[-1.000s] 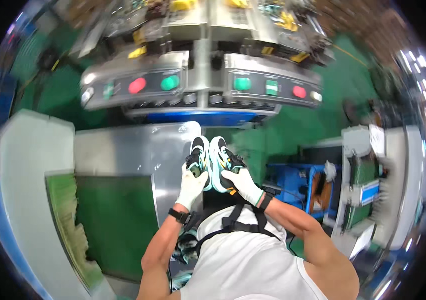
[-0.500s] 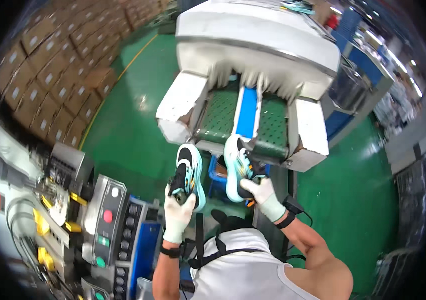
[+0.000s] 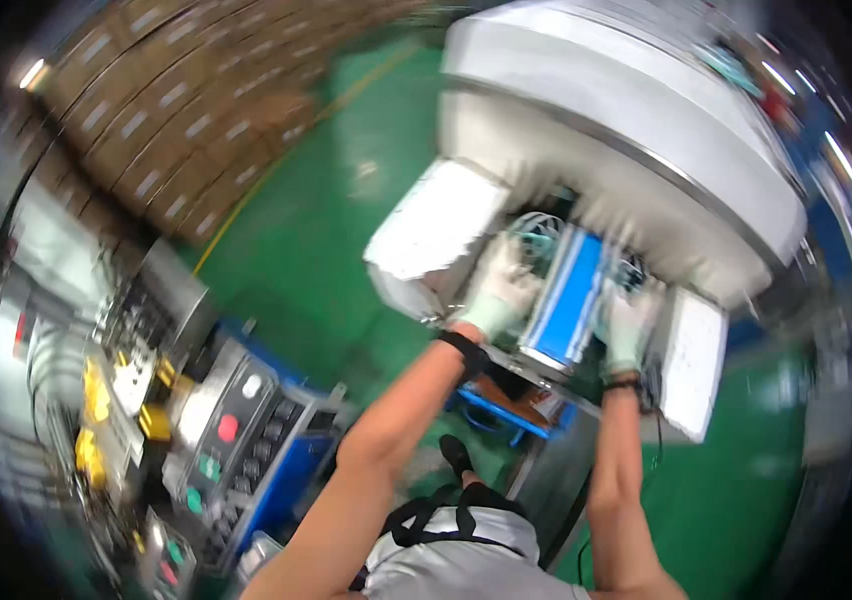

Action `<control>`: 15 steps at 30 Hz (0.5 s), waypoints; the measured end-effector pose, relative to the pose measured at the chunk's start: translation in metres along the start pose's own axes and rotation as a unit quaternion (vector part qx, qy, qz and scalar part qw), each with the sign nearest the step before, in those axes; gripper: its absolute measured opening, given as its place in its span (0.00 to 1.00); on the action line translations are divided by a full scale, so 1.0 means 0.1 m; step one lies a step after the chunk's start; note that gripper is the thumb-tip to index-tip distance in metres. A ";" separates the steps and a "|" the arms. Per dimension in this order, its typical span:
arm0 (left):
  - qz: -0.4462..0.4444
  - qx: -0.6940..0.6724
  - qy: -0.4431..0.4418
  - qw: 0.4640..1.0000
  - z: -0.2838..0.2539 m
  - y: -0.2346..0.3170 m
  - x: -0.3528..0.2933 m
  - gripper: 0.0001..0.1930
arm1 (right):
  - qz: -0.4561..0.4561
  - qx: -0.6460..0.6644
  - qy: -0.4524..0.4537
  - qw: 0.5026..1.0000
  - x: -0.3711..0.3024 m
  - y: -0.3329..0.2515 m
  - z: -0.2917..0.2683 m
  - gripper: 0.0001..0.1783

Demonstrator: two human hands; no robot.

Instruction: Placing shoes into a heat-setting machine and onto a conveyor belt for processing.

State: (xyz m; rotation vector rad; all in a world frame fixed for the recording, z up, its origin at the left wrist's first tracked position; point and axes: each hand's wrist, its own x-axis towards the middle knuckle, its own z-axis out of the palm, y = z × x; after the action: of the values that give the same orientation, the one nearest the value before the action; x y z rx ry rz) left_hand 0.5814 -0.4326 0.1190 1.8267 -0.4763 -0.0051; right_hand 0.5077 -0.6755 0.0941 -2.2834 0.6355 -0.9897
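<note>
My left hand point(image 3: 504, 285), in a white glove, grips the rear of a black, white and mint sneaker point(image 3: 538, 230) at the left conveyor lane. In the right lane my right hand point(image 3: 632, 318), gloved the same way, is closed on the matching sneaker point(image 3: 631, 272), which it mostly covers. Both toes point at the bristle curtain point(image 3: 586, 205) of a large white machine point(image 3: 606, 90). Between the two lanes runs a blue strip point(image 3: 568, 305) with pale edges. Motion blurs the fingers and shoes.
White blocky guards point(image 3: 436, 225) flank the conveyor mouth. Below it is a blue crate point(image 3: 506, 410) with brown contents. A control panel point(image 3: 241, 420) with coloured buttons stands at left, near yellow-fitted machinery point(image 3: 96, 400). Stacked cartons point(image 3: 176, 110) line the far left. Another shoe point(image 3: 729, 68) lies atop the machine.
Both hands have reached forward, carrying the sneakers from in front of the conveyor onto its two lanes, up to the bristles. The view has turned, so the machine sits farther right and tilted.
</note>
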 end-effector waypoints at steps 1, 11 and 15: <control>0.090 0.064 0.017 0.994 -0.21 -0.18 -0.18 0.39 | -0.114 -0.057 0.119 0.985 -0.16 -0.39 0.07 0.29; -0.536 0.167 0.371 0.740 -2.12 -1.20 -5.51 0.19 | -0.100 0.237 -0.758 0.599 -2.80 -1.35 1.46 0.27; -0.565 0.253 0.686 0.383 -1.64 -0.60 -8.44 0.15 | -0.218 0.128 -0.828 0.501 -3.87 -1.81 1.33 0.26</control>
State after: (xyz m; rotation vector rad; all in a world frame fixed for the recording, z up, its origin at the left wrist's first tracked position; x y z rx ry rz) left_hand -0.1331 0.0043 -0.0843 1.6096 2.1823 0.7318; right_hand 0.4067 -0.2657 -0.0543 -1.9238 -0.8941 1.1013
